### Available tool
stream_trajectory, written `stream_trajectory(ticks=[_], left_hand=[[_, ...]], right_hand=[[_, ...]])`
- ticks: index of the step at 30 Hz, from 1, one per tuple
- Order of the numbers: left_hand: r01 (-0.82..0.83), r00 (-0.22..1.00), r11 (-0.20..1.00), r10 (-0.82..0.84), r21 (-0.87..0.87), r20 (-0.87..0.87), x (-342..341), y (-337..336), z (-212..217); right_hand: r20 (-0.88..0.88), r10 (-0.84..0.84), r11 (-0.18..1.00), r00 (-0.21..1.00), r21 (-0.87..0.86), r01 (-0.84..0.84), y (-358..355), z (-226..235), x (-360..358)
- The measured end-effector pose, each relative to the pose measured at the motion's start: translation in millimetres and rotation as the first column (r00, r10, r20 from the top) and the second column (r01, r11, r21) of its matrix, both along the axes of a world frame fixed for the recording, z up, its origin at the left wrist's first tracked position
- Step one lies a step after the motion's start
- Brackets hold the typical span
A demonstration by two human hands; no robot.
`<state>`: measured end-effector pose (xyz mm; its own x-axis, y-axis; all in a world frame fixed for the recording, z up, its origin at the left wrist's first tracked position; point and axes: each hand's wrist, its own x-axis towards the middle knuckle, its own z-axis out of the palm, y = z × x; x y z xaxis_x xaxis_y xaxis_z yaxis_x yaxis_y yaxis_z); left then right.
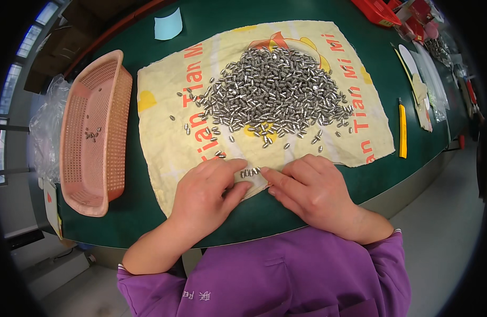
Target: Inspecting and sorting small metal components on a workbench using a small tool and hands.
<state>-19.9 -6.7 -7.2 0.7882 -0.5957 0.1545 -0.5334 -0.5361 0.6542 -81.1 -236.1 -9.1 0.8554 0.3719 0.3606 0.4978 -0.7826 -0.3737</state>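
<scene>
A short row of small silvery metal pieces [250, 172], each with a pointed end, lies side by side at the cloth's near edge between my hands. My left hand [204, 193] rests left of the row, its thumb and forefinger apart beside the row's left end. From the other side, my right hand [315, 187] stretches its forefinger to the row's right end, seemingly touching it; its other fingers are bent and partly hidden. Beyond both hands a large heap of the same metal pieces [278, 87] spreads over the pale yellow cloth [161, 127], with loose ones scattered around it.
On the left stands a pink perforated plastic basket [107, 174] with a few metal pieces in it, beside clear plastic bags [49, 129]. A yellow cutter knife [402, 129] lies right of the cloth. A red tray [377, 11] and a light-blue paper [168, 25] sit farther back on the green table [227, 232].
</scene>
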Motion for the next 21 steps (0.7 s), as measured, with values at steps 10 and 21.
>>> stream_trajectory(ticks=[10,21], left_hand=[[-0.014,0.999,0.999,0.013,0.032,0.038,2,5,8],[-0.016,0.999,0.995,0.011,0.099,0.049,2,9,11]], right_hand=[[-0.008,0.034,0.999,0.999,0.004,-0.034,2,0,0],[-0.007,0.039,0.999,0.999,-0.035,-0.039,8,4,-1]])
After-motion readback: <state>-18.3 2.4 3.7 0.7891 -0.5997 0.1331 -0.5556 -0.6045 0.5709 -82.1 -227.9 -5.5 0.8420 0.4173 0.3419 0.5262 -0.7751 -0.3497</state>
